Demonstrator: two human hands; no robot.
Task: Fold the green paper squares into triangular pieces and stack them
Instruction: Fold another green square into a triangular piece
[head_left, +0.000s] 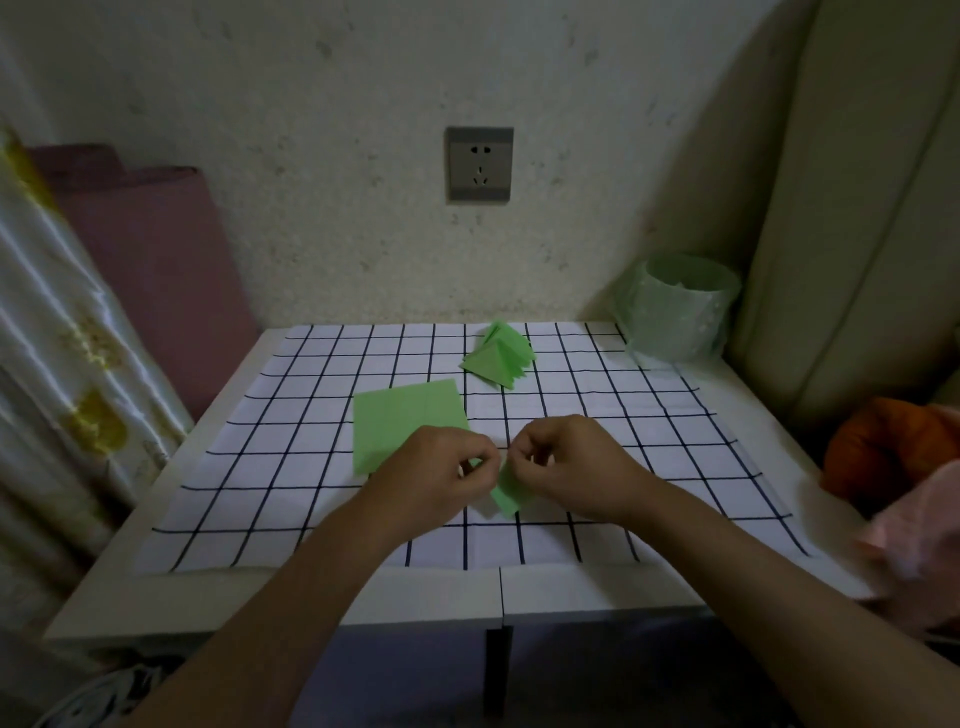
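In the head view, at the centre of the frame, the left hand (441, 467) and the right hand (566, 462) met over the bench (415, 597). Each grip pinched a small green paper piece (506, 493) held between them over the checked cloth (260, 467). Flat green paper squares (400, 421) lay just up and left, their lower corner hidden by the left hand. The stack of folded triangles (501, 358) sat higher, right of centre, and a green-lined bin (680, 312) stood at the bench's upper right corner.
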